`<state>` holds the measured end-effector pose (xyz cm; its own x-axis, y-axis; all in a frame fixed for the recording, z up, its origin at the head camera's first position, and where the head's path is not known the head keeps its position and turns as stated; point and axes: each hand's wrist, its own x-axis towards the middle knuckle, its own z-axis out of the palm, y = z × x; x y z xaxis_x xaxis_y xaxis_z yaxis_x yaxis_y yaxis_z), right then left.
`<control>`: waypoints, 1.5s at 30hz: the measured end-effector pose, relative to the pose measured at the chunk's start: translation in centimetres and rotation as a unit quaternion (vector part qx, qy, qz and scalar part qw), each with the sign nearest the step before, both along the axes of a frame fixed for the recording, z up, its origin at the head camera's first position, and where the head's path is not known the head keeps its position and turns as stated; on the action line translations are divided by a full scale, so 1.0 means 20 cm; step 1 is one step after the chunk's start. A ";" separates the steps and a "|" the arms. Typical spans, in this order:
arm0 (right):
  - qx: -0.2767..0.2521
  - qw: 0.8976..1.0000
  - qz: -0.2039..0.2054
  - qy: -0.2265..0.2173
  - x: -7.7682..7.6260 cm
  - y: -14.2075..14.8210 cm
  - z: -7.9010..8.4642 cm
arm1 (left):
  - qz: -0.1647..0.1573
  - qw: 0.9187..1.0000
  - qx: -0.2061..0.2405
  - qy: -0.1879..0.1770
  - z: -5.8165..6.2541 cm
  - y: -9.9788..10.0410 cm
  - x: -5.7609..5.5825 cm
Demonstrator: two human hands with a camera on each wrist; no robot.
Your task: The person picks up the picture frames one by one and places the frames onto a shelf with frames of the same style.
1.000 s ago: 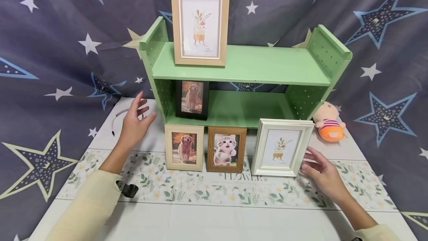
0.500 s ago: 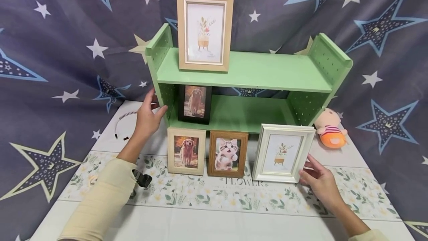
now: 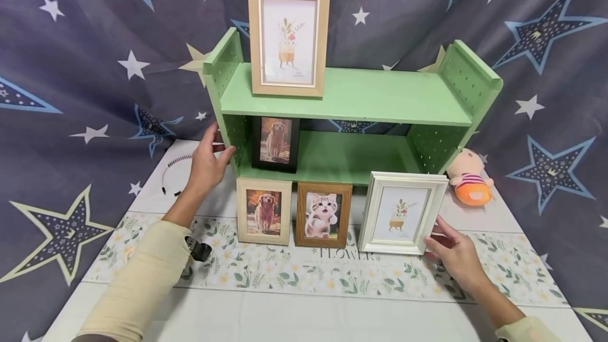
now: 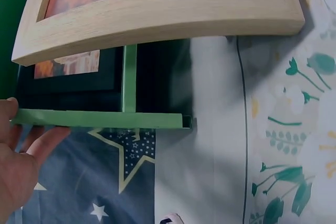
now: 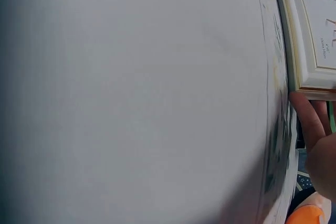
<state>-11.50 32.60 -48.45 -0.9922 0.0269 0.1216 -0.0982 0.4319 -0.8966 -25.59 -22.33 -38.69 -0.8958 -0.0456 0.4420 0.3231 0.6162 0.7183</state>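
In the head view my left hand (image 3: 209,165) is at the left side panel of a green shelf (image 3: 389,96). Its thumb lies at the panel's front edge, with the fingers along the outer side. My right hand (image 3: 458,260) holds the right edge of a white picture frame (image 3: 366,220), thumb at the front and fingers partly hidden behind. That frame stands before the shelf, showing a plant print. Beside it are a brown frame (image 3: 347,215) with a kitten picture and a pale wood frame (image 3: 240,215) with a dog picture, large in the left wrist view.
A tan frame (image 3: 288,90) stands on the upper shelf's left, and a black frame (image 3: 256,144) below it. A plush toy (image 3: 470,178) sits beyond the shelf's right side. A spiral cord (image 3: 171,165) lies at the left. A star-patterned curtain (image 3: 157,41) hangs behind.
My left hand has moved right from beside the shelf to its left panel. The right hand stays at the white frame. The whole view has shifted slightly.
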 end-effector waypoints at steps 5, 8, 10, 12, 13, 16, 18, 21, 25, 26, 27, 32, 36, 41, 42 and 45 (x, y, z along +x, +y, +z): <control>-0.006 1.000 0.001 0.010 -0.01 0.00 0.00 | -0.005 1.000 -0.002 -0.003 0.02 0.00 -0.01; -0.008 1.000 0.001 0.013 -0.01 0.00 0.01 | -0.006 1.000 0.005 -0.005 0.03 -0.01 -0.02; -0.003 1.000 -0.002 0.014 -0.02 0.00 0.02 | -0.007 1.000 0.010 -0.005 0.04 -0.01 -0.02; -0.003 1.000 -0.004 0.015 -0.02 0.00 0.03 | -0.007 1.000 0.012 -0.005 0.04 0.00 -0.02; -0.007 1.000 -0.004 0.015 -0.02 0.00 0.04 | -0.007 1.000 0.011 -0.005 0.04 0.00 -0.02; -0.028 0.999 0.000 0.020 -0.01 0.01 0.07 | -0.007 1.000 0.009 -0.004 0.05 0.00 -0.03; -0.050 0.998 0.007 0.027 -0.01 0.01 0.09 | -0.007 1.000 0.008 -0.003 0.06 0.00 -0.03; -0.066 0.997 0.015 0.042 0.00 0.02 0.14 | -0.008 1.000 0.004 0.001 0.06 0.01 -0.03; -0.067 0.995 0.028 0.065 0.02 0.02 0.22 | -0.008 1.000 -0.001 0.007 0.06 0.01 -0.04; -0.073 0.994 0.033 0.071 0.02 0.02 0.25 | -0.007 1.000 -0.001 0.008 0.06 0.01 -0.04; -0.085 0.993 0.039 0.077 0.02 0.02 0.28 | -0.007 1.000 -0.001 0.009 0.06 0.01 -0.04; -0.158 0.980 0.073 0.099 0.03 0.03 0.43 | -0.008 1.000 -0.001 0.010 0.04 0.01 -0.03; -0.192 0.970 0.094 0.113 0.02 0.03 0.55 | -0.007 1.000 -0.002 0.006 0.03 0.01 -0.02; -0.213 0.960 0.121 0.133 0.01 0.04 0.69 | -0.006 1.000 -0.004 0.003 0.01 0.01 0.00; -0.214 0.960 0.122 0.135 0.01 0.04 0.72 | -0.007 1.000 -0.003 0.003 0.00 0.01 0.00; -0.218 0.956 0.133 0.145 0.00 0.03 0.82 | -0.004 1.000 -0.003 0.002 -0.01 0.01 0.01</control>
